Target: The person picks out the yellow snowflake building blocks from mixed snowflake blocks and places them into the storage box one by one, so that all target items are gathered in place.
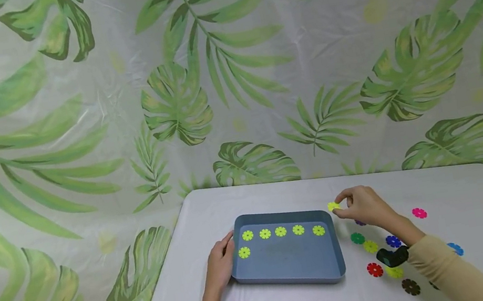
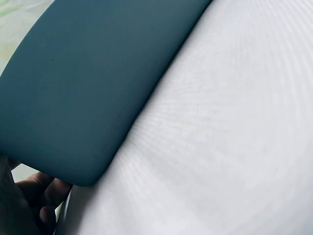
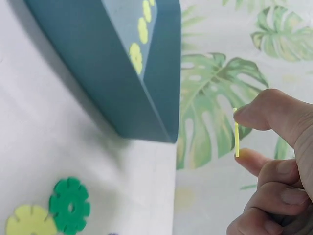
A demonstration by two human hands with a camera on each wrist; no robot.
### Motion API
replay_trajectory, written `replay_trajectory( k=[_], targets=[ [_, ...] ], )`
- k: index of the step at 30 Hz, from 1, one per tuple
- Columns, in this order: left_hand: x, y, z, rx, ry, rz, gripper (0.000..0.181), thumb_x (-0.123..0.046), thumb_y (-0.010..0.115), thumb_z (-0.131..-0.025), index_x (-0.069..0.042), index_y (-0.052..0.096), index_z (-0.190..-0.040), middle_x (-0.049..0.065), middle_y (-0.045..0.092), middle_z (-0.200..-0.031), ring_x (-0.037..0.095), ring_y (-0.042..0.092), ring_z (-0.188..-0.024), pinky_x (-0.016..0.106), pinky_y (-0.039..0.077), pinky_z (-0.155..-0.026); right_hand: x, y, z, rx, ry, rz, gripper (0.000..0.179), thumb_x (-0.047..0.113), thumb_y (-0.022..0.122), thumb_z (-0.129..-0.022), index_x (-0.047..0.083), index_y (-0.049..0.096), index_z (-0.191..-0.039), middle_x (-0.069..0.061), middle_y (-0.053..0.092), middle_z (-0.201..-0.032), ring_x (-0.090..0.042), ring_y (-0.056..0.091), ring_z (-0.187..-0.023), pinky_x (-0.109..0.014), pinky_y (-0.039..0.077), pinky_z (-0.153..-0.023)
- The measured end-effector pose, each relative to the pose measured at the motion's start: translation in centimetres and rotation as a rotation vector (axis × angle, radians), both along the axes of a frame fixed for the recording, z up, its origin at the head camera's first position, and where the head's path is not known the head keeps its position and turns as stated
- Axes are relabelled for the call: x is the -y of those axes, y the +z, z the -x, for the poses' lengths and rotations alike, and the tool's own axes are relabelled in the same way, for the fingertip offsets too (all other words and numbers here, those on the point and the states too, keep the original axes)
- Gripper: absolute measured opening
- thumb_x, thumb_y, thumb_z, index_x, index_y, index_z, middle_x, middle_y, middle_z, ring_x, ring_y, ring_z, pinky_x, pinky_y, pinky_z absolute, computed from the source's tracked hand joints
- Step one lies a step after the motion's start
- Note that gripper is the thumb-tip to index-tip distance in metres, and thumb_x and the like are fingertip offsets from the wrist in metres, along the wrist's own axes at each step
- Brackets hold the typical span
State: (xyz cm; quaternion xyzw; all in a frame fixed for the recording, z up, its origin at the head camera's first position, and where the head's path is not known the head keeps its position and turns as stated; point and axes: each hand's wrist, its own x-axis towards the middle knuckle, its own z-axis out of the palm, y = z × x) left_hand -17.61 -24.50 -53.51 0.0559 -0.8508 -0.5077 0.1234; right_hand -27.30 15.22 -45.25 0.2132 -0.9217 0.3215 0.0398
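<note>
Beside the right sleeve (image 1: 450,265): one dark piece (image 1: 433,285), mostly hidden. Left hand (image 1: 218,266): grips the left wall of the tray (image 1: 285,268), fingertips dim in shadow. Right hand (image 1: 365,206): thumb and finger pinch one yellow disc (image 1: 333,206), partly covered, just right of the tray's far right corner; disc looks thin, flat and notched, seen edge-on in the right wrist view.

A pinched yellow disc (image 1: 332,206) hangs near the tray (image 1: 289,265).

Had one disc (image 1: 331,206) in the grip of the right hand (image 1: 365,206), a tray (image 1: 289,265) to its left with six discs (image 1: 278,231) inside, loose discs (image 1: 372,270) nearer and rightward.
</note>
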Motion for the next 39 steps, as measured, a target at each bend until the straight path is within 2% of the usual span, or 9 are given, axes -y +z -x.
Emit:
replay_trajectory(
  k=[7,13,18,32,39],
  targets=[
    [0.0,0.0,0.0,0.003,0.005,0.001,0.040,-0.030,0.051,-0.108,-0.013,0.060,-0.143,0.002,0.063,-0.100,0.019,0.050,-0.085,0.039,0.041,-0.081,2.4,1.0,0.2,-0.006,0.034,-0.014,0.029,0.024,0.081,-0.083,0.002,0.075,-0.101,0.002,0.047,-0.058,-0.012,0.040,-0.045,-0.027,0.034,-0.045],
    [0.1,0.2,0.0,-0.002,0.022,0.009,0.039,-0.029,0.051,-0.108,-0.012,0.061,-0.142,0.003,0.064,-0.101,0.018,0.053,-0.089,0.041,0.043,-0.086,4.8,1.6,0.6,-0.001,0.094,-0.005,0.027,0.023,0.082,-0.082,0.003,0.075,-0.099,0.002,0.049,-0.058,-0.013,0.042,-0.049,-0.028,0.034,-0.048],
    [0.2,0.2,0.0,0.001,0.021,0.010,0.040,-0.030,0.051,-0.108,-0.013,0.061,-0.142,0.003,0.063,-0.101,0.018,0.052,-0.088,0.041,0.043,-0.085,7.0,2.0,0.7,-0.015,0.159,-0.021,0.024,0.022,0.083,-0.082,0.005,0.076,-0.097,0.003,0.051,-0.059,-0.012,0.043,-0.052,-0.028,0.035,-0.050],
    [0.1,0.1,0.1,0.003,0.024,0.014,0.039,-0.030,0.051,-0.108,-0.013,0.061,-0.142,0.002,0.063,-0.099,0.018,0.051,-0.086,0.040,0.043,-0.083,11.6,1.7,1.2,-0.056,0.308,-0.089,0.021,0.020,0.084,-0.081,0.005,0.077,-0.094,0.007,0.055,-0.058,-0.008,0.046,-0.049,-0.027,0.039,-0.050],
    [0.0,0.1,0.2,0.014,0.028,0.014,0.039,-0.029,0.051,-0.108,-0.014,0.061,-0.142,0.002,0.062,-0.098,0.018,0.050,-0.085,0.039,0.042,-0.083,13.5,1.6,0.9,-0.029,0.335,-0.151,0.021,0.019,0.082,-0.081,0.004,0.078,-0.096,0.008,0.056,-0.057,-0.007,0.044,-0.047,-0.027,0.041,-0.053]
  ],
)
